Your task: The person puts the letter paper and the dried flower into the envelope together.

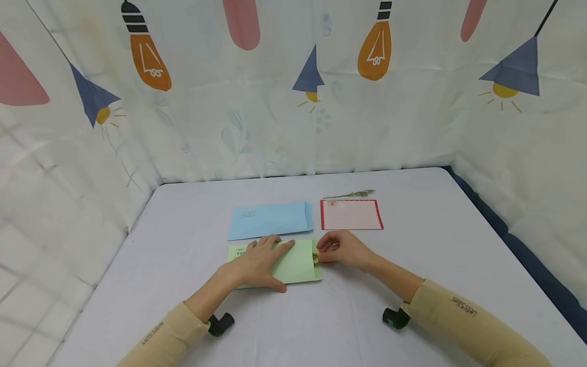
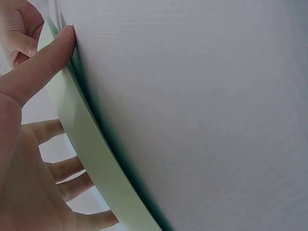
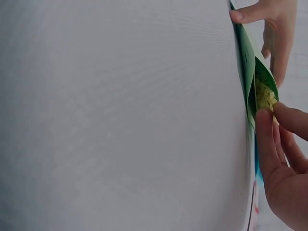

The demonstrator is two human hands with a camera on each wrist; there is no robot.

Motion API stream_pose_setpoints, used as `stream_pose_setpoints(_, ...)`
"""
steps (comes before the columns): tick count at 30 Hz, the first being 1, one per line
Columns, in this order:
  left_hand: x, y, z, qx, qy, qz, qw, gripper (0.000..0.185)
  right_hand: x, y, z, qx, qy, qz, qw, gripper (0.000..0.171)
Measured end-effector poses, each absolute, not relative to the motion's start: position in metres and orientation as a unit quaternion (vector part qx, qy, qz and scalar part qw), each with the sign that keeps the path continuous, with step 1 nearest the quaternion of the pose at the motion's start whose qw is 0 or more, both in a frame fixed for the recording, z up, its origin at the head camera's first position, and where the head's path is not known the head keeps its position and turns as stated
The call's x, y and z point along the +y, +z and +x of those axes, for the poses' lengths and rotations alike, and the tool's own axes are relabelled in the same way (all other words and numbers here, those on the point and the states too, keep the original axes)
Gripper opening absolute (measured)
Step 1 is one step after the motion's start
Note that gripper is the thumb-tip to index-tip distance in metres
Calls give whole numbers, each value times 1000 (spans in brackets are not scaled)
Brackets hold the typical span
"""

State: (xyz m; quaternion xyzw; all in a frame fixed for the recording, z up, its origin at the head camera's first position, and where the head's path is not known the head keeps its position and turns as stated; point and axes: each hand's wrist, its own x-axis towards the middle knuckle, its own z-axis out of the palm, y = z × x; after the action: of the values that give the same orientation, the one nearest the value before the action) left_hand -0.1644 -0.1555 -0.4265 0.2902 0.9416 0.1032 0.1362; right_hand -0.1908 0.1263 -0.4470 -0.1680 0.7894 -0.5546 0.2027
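The left hand [image 1: 259, 260] covers approx. the left half of the green envelope [image 1: 298, 265], so the printed box at its corner shows only in part & can't be read. The yellowish bit [image 1: 315, 256] at the envelope's mouth is mostly inside & behind the right hand [image 1: 341, 250]'s fingertips; what it is can't be told. Print on the blue envelope [image 1: 270, 219] is too small to read. In the left wrist view, the hand is cut off by the left & bottom edges. In the right wrist view, the desk [image 3: 120, 120] is a blur, & the hand runs off the right edge.
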Motion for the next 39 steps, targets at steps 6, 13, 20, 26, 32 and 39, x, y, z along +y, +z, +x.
stream_pose_setpoints(6,-156,-427,-164,942,102,289,135,106,123,-448,-191,780,-566,-167,210,24)
stream_pose_setpoints(13,-155,-427,-164,942,104,287,137,105,117,-450,-190,754,-592,-166,230,19)
stream_pose_setpoints(20,-154,-424,-163,942,104,286,141,106,114,-451,-191,730,-617,-150,252,20)
stream_pose_setpoints(26,-154,-423,-164,942,103,285,143,106,116,-451,-192,725,-619,-148,264,23)
stream_pose_setpoints(32,-154,-424,-163,943,101,282,145,106,125,-449,-193,732,-609,-152,264,27)
stream_pose_setpoints(39,-156,-425,-161,944,99,287,131,107,136,-446,-195,749,-595,-150,251,27)
